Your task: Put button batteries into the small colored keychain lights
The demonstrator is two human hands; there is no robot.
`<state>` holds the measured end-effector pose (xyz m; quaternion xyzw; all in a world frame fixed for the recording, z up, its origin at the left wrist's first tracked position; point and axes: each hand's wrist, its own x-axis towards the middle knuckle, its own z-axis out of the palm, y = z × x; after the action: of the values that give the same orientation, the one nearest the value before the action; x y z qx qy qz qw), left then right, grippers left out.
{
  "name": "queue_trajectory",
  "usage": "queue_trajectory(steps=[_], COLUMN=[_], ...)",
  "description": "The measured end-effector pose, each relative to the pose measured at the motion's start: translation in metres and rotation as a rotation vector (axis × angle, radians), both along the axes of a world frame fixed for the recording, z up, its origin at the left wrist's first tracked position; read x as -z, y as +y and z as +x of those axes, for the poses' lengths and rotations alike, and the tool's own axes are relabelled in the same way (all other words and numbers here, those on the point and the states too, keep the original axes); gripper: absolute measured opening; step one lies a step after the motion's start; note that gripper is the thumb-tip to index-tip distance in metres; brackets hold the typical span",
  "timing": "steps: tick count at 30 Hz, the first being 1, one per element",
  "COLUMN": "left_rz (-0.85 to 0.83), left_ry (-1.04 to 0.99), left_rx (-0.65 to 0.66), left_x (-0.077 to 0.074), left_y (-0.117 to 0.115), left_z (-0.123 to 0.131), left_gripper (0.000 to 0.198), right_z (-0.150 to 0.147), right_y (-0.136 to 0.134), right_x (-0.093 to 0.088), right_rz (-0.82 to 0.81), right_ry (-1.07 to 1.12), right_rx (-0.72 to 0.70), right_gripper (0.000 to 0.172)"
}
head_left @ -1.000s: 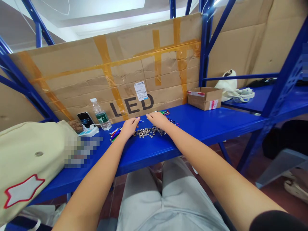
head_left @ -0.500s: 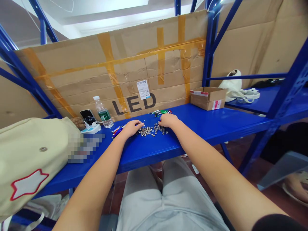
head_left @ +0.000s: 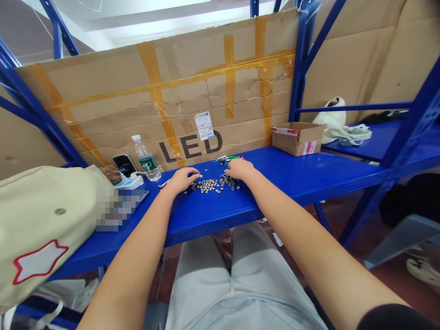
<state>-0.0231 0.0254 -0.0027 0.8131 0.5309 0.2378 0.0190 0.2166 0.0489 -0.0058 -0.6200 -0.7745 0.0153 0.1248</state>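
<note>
Small round metal pieces [head_left: 207, 185], silvery and button-like, lie in a loose pile on the blue tabletop [head_left: 206, 213]. My left hand [head_left: 184, 180] is over the pile's left edge, thumb and forefinger drawn together; a pale speck shows at their tips, too small to name. At the right, my right hand [head_left: 241, 169] is closed, fingers curled down beside darker metal bits [head_left: 227, 180]. Whatever it pinches is hidden. Behind that hand lie green and white slim items [head_left: 225, 159]. Pens or similar sticks [head_left: 164, 184] are partly covered by my left hand.
A water bottle [head_left: 147, 160], a phone [head_left: 124, 165] and a white power strip [head_left: 129, 182] stand at the back left. A cream bag [head_left: 48, 215] covers the left end. An open cardboard box [head_left: 297, 139] sits at back right, before a cardboard wall [head_left: 192, 105].
My left hand has shifted left, away from the middle of the metal pieces, uncovering some of them. My right hand stays nearly in place, and the view has tilted slightly.
</note>
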Motion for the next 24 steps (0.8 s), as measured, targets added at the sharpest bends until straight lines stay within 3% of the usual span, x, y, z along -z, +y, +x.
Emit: queue_trajectory(steps=[5, 9, 16, 24], left_rz=[0.103, 0.061, -0.053, 0.070], left_ry=[0.085, 0.143, 0.189, 0.115], left_rx=[-0.266, -0.442, -0.479, -0.477], left_x=[-0.004, -0.002, 0.000, -0.008], left_y=[0.004, 0.008, 0.011, 0.000], left_z=[-0.025, -0.039, -0.039, -0.032], left_gripper=[0.028, 0.029, 0.028, 0.029], right_z=[0.000, -0.001, 0.000, -0.002], right_y=[-0.001, -0.001, 0.001, 0.032], right_x=[-0.001, -0.002, 0.001, -0.011], right_rz=[0.056, 0.101, 0.113, 0.142], right_ry=[0.070, 0.112, 0.119, 0.026], right_rx=[-0.002, 0.004, 0.011, 0.061], right_gripper=[0.033, 0.032, 0.032, 0.031])
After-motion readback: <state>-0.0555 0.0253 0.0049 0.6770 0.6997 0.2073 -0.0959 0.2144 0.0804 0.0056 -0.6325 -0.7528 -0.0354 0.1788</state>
